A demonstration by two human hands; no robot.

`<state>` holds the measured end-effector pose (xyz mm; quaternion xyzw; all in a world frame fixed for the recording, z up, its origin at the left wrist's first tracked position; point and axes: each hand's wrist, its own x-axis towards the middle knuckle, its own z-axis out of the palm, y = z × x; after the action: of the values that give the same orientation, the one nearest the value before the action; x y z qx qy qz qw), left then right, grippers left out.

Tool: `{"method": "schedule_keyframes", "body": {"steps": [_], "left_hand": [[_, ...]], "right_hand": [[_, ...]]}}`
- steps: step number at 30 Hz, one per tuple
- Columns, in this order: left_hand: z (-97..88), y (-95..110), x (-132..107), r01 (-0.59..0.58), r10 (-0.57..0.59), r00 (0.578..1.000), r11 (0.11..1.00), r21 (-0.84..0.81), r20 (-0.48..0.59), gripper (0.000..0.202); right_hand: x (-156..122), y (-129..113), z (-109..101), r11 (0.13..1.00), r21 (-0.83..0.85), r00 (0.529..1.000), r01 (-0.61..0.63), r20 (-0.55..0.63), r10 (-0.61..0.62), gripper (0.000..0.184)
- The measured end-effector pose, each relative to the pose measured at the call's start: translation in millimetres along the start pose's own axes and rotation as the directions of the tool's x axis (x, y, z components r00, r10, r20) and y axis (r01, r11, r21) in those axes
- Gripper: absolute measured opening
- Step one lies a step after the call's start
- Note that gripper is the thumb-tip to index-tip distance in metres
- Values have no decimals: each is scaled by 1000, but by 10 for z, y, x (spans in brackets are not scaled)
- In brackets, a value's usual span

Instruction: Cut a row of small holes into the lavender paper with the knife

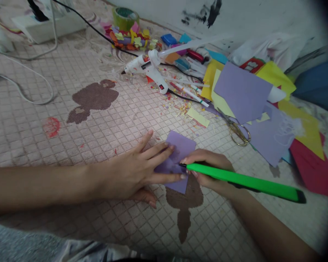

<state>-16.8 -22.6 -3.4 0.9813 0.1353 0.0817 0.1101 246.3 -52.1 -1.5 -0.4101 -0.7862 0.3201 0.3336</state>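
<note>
A small purple paper piece (180, 145) lies flat on the patterned mat (104, 120). My left hand (133, 171) rests on its left part with the fingers stretched out and spread, pressing it down. My right hand (210, 173) is closed around a bright green pen-like tool (243, 182), whose dark tip touches the purple paper near my left fingertips. The tool's long body points away to the right.
A white glue gun (150, 69) with its black cord lies beyond. Loose coloured paper sheets (243, 91), scissors (237, 131), glue sticks, paper scraps and small foam flowers (131, 38) crowd the right and back. A tape roll (125, 16) and a white power strip (49, 25) sit far back.
</note>
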Motion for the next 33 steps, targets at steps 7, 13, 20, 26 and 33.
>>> {"method": "schedule_keyframes", "body": {"steps": [7,13,20,26,33], "left_hand": [[-22,-156,-11,-102,104,995,990,-94,7,51],[-32,-214,-6,-108,120,991,977,-186,56,54],[-35,-15,-29,-7,20,996,988,-152,85,68],[-16,8,-38,-15,24,998,990,-137,61,67],[-128,-175,-32,-101,118,990,975,-198,76,64]], "right_hand": [[22,-5,4,999,38,1000,-4,0,4,24],[37,-38,-2,1000,17,1000,4,-6,-4,22],[17,-24,-9,1000,13,1000,5,6,-5,24],[26,-38,-24,999,33,1000,-6,16,5,23],[41,-146,-22,1000,-7,1000,23,2,-23,25]]}}
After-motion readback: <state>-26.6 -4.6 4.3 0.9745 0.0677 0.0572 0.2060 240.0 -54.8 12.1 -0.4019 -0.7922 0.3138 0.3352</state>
